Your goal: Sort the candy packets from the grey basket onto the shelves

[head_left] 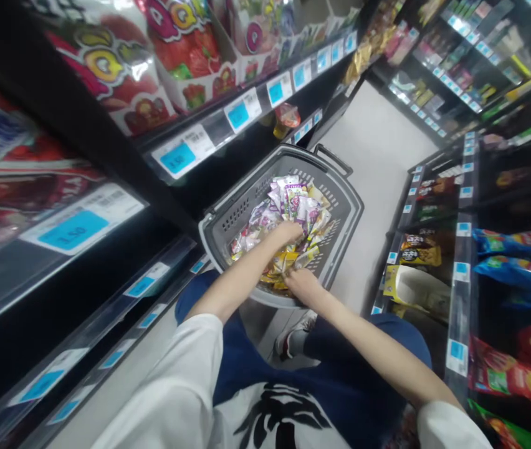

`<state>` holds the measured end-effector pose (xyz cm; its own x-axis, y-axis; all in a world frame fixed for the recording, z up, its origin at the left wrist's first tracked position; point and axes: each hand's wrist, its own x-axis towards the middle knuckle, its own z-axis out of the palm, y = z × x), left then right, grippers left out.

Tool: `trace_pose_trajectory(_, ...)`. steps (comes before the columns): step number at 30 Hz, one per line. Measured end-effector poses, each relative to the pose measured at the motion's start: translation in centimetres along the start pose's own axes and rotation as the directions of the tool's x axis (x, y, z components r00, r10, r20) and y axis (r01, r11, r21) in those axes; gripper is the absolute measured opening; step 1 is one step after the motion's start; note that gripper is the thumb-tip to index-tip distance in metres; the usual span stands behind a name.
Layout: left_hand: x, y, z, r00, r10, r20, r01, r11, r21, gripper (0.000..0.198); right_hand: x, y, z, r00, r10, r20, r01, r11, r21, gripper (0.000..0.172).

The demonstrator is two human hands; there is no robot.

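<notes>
A grey plastic shopping basket [340,209] stands on the floor between my knees, heaped with small snack packets. Purple-and-white packets [296,194] fill its far part, and yellow packets [278,265] lie at the near side. My left hand [291,232] is down among the packets in the middle, its fingers curled; whatever they grip is hidden. Closer to me, my right hand [303,284] is closed at the near edge of the pile, its fingertips pinching a yellow packet.
Shelves with price tags [242,112] run along the left, holding big bags of sweets [116,68]. To the right, a lower shelf holds blue snack bags [518,265], red bags [518,374] and an open yellow-and-white carton [419,290]. A pale floor aisle [382,131] leads away beyond the basket.
</notes>
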<state>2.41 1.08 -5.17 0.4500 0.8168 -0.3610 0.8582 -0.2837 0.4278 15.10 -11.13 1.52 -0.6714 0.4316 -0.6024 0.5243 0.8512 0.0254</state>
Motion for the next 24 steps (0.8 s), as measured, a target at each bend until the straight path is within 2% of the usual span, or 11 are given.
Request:
trace_pose_trajectory(3, 0.6, 0.2, -0.1, 0.998, -0.024, 0.055, 0.02, 0.997, 0.081, 0.031, -1.9, -1.6, -2.0, 1.0, 0.01, -0.015, -0.009, 1.0, 0.025, 0.031)
trace_pose_trajectory(5, 0.9, 0.1, -0.1, 0.996, -0.031, 0.086, 0.02, 0.992, 0.125, 0.033, -3.8, -2.8, -3.1, 0.996, -0.066, -0.062, 0.073, 0.991, 0.114, 0.03)
trace_pose_trajectory(8, 1.3, -0.1, 0.2, 0.987, -0.036, 0.155, 0.009, 0.985, 0.173, 0.033, -5.9, -4.6, -3.8, 0.981, -0.142, -0.129, 0.164, 0.971, 0.175, 0.042)
trace_pose_trajectory(11, 1.6, -0.1, 1.1, 0.965, -0.034, 0.261, -0.019, 0.98, 0.2, 0.033, -6.4, -5.8, -3.5, 0.984, -0.12, -0.128, 0.137, 0.983, 0.126, 0.047)
trace_pose_trajectory(15, 1.8, 0.4, 2.1, 0.919, -0.028, 0.393, -0.066, 0.973, 0.223, 0.035, -5.8, -5.8, -3.0, 0.985, -0.105, -0.14, 0.127, 0.98, 0.155, 0.05)
trace_pose_trajectory(19, 1.9, 0.5, 2.5, 0.907, -0.016, 0.42, -0.095, 0.966, 0.24, 0.033, -6.1, -5.4, -2.3, 0.982, -0.086, -0.17, 0.115, 0.979, 0.168, 0.048)
trace_pose_trajectory(24, 2.3, 0.0, 2.9, 0.908, 0.017, 0.419, -0.108, 0.975, 0.194, 0.042, -6.8, -6.0, -1.6, 0.982, -0.047, -0.181, 0.07, 0.99, 0.123, 0.05)
